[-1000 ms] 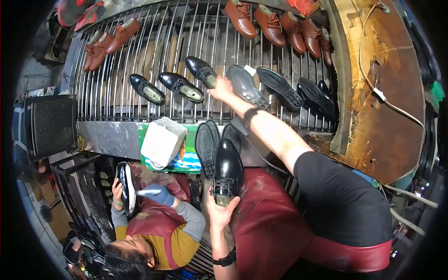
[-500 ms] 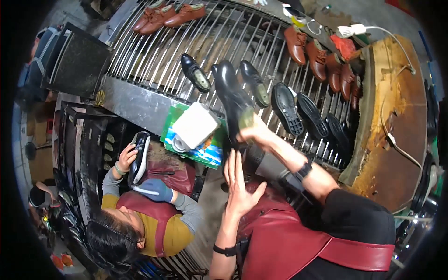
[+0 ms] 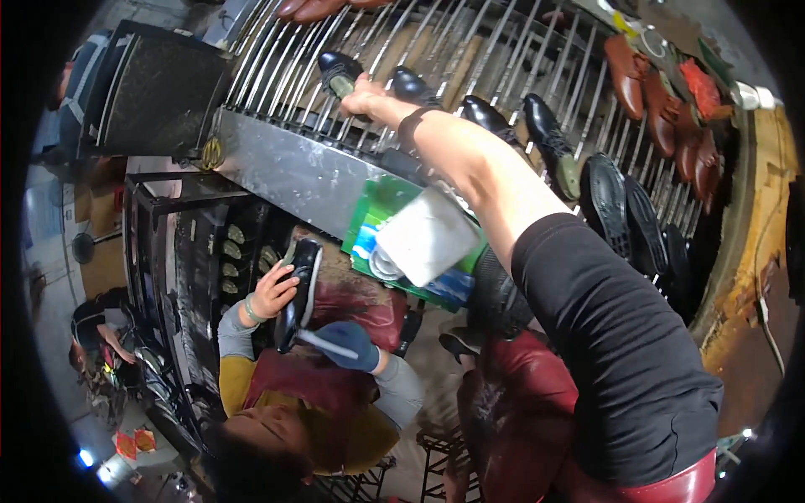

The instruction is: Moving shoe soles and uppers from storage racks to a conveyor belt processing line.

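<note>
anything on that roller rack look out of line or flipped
Yes: two black shoes at the right end of the rack lie sole-up, while the other black ones sit upright. The right hand rests by another black shoe at the far left.

Seven black shoes are counted on the barred metal rack (image 3: 470,59): the first (image 3: 339,70), the second (image 3: 414,85), the third (image 3: 488,116), the fourth (image 3: 549,138), the fifth (image 3: 605,201), the sixth (image 3: 644,225) and the seventh (image 3: 676,260). One more black shoe (image 3: 298,289) is held by a seated co-worker. About four brown shoes (image 3: 625,71) are seen at the far right, and one white cloth (image 3: 426,235) near the rack's edge.
</note>
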`<move>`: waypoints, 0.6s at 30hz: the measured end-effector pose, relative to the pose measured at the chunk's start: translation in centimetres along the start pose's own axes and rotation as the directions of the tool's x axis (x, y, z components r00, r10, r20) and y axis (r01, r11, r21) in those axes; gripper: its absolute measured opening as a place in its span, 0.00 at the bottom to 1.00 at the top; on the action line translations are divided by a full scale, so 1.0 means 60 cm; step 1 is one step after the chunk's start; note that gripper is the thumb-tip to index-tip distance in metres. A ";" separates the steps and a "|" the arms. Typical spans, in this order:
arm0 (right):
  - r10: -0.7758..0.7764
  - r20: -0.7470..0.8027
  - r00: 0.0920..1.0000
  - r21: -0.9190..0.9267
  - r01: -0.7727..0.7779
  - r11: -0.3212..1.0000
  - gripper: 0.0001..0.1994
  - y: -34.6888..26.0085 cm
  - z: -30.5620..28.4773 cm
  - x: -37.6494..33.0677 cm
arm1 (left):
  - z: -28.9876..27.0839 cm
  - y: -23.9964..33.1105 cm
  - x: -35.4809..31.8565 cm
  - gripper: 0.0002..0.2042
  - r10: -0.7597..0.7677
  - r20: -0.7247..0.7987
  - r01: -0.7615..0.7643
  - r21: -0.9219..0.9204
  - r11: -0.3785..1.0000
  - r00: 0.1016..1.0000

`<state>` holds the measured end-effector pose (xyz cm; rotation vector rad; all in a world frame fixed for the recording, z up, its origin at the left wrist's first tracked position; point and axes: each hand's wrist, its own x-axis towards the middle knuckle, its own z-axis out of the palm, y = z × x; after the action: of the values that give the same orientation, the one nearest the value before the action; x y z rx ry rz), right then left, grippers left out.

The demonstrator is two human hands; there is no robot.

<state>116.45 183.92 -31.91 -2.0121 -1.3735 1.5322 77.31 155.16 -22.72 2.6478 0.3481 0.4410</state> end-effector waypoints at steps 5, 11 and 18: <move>-0.066 -0.139 0.988 -0.106 0.051 0.993 0.55 -0.004 0.044 0.094 | -0.036 -0.013 0.023 0.27 0.000 0.182 -0.007 0.035 0.999 0.983; -0.237 -0.307 0.922 -0.484 0.063 0.873 0.38 0.073 -0.004 0.106 | 0.014 -0.046 0.055 0.22 0.025 0.152 -0.030 0.032 0.999 0.988; -0.308 -0.473 0.825 0.009 0.354 0.935 0.19 0.085 -0.023 -0.368 | -0.005 0.019 0.002 0.25 -0.075 0.174 0.065 0.059 0.996 0.982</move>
<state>120.39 164.18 -21.45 -1.7990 -1.3250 0.8696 77.54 154.30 -21.90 2.6910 0.4002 0.1759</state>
